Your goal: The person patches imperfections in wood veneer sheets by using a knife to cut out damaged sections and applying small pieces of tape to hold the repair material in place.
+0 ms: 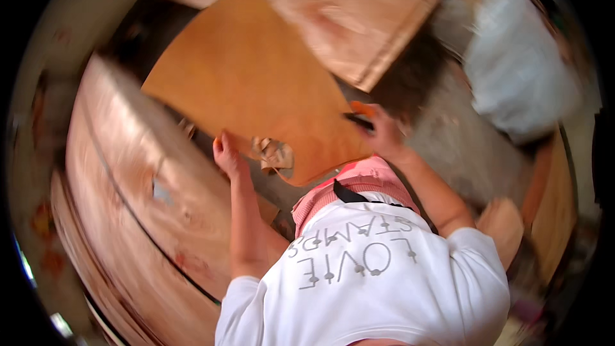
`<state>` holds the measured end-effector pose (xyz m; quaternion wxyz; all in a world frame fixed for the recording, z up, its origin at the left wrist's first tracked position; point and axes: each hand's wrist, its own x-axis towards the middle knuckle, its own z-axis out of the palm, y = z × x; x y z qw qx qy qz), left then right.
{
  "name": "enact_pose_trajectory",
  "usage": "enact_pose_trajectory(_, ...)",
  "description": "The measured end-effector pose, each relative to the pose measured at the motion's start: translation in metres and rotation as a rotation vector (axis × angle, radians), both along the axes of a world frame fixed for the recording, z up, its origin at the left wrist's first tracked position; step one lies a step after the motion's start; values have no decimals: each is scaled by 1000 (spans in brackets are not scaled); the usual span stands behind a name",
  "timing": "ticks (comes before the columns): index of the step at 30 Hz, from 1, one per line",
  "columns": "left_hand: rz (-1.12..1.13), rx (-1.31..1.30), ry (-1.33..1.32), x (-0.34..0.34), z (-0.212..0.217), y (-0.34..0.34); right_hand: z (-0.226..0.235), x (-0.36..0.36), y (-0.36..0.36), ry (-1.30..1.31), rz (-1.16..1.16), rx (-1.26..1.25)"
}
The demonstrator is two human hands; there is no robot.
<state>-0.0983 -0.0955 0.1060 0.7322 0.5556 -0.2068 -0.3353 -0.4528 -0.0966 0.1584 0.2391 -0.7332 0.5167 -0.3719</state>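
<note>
A large, thin orange-brown wood veneer sheet [250,70] is held up in front of me at a tilt. Near its lower left edge is a ragged hole, with crumpled brownish scraps [274,154] showing there. My left hand [229,156] pinches the sheet's left edge beside that hole. On the right edge, my right hand [383,131] is closed around a slim black object [359,120], blurred and of unclear kind, right against the veneer. Something orange shows at the fingertips of both hands.
A stack of pale reddish veneer sheets [378,19] lies at the far side. Another big stack [154,198], with a dark strap-like line across it, stands at my left. A whitish bulky bag [516,64] is at far right, beside a wooden board [554,208].
</note>
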Motion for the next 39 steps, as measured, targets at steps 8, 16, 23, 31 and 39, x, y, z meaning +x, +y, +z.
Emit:
enact_pose_trajectory(8, 285, 82, -202, 146, 14, -7, -51, 82, -185, -24, 307, 397)
enact_pose_trajectory(16, 359, 505, -360, 137, 78, 15, -22, 262, -317, -351, 779, 445)
enact_pose_trajectory(23, 400, 636, -242, 191, 115, 48, -9, 443, -303, -350, 1032, 633)
enact_pose_trajectory(31, 503, 815, -431, 297, 119, 118, -36, 622, -249, -95, 1171, 735)
enact_pose_trajectory(39, 782, 1147, -1058, 322, 203, 164, -2, 781, -171, -346, 1552, 1043)
